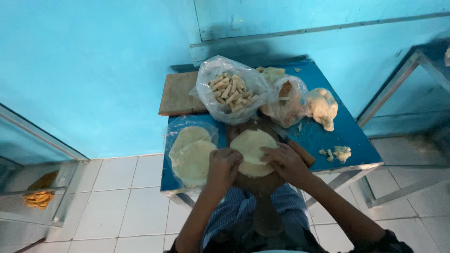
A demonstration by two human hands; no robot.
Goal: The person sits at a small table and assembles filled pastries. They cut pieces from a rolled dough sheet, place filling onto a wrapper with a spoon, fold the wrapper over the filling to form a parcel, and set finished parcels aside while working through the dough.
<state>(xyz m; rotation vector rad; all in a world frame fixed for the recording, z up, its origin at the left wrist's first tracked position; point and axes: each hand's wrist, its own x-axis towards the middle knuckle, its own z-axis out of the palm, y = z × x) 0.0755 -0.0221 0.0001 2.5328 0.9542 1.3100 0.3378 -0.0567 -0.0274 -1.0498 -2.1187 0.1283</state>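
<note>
Head view, only one supplied. Dough round (252, 149), pale and thin, is seen lying flat on a dark wooden board (262, 187) at the near edge of the blue surface (328, 136). Left hand (224, 165) is laid on the round's near-left rim, fingers curled down onto the dough; right hand (283, 159) is laid on its near-right rim, fingers bent over the edge. Neither grip is clamped around anything: both are partly curled and pressed onto the sheet, not closed in a fist.

Step in hand, as judged: the near edge of the round is being worked by both hands, either lifted or folded inward; which of the two cannot be told.

A stack of similar rounds (191, 154) is noted just left of the board on clear plastic. Behind it, an open plastic bag of short pale sticks (230, 91) is seen, with a second bag (286, 100) beside it and a lump of dough (322, 107) to the right. Small dough scraps (338, 152) are noted near the right edge.

Next move, as judged: even pressure from both sides is called for, so that the thin sheet is not torn, and the rim must be kept aligned on the board.
</note>
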